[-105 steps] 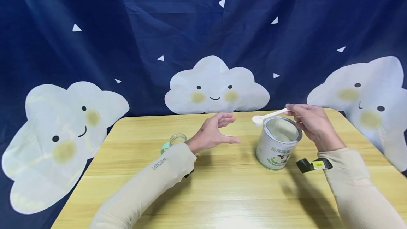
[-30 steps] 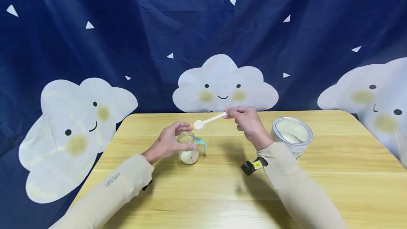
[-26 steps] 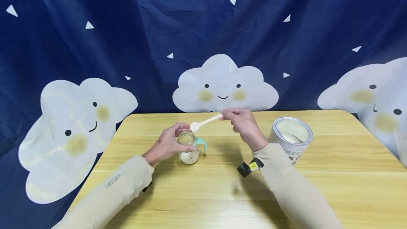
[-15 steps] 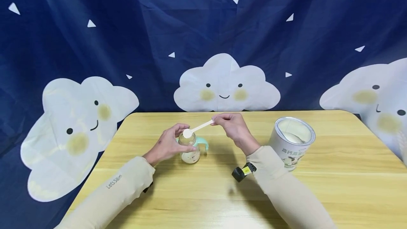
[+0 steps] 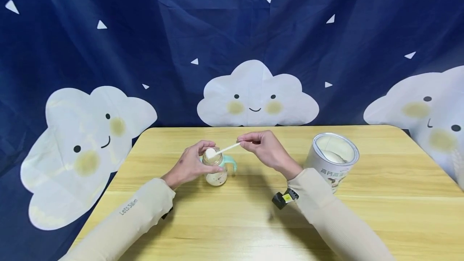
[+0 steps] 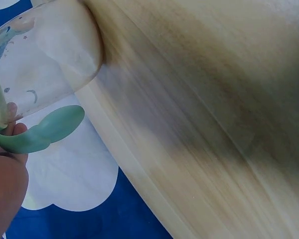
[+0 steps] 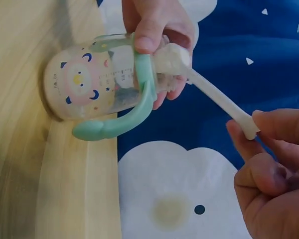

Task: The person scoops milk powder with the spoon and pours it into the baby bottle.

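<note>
A clear baby bottle (image 5: 216, 179) with mint-green handles stands upright on the table, pale content in its lower part. My left hand (image 5: 190, 163) grips it around the neck; the right wrist view shows the thumb on the green collar (image 7: 145, 74). Between thumb and fingers my right hand (image 5: 267, 151) pinches the end of a white measuring scoop (image 5: 229, 148). The scoop's bowl is tipped over at the bottle's open mouth, its inside hidden. In the left wrist view, the bottle's base (image 6: 74, 45) and one handle (image 6: 60, 124) show.
To the right, beside my right forearm, stands an open can (image 5: 338, 172) with pale powder inside. The wooden table (image 5: 224, 228) ends at a dark blue curtain (image 5: 224, 23) with smiling clouds.
The scoop has come left from over the can to the bottle's mouth and tipped over there. My left hand, held open in the air earlier, now grips the bottle, whose handle has swung rightward.
</note>
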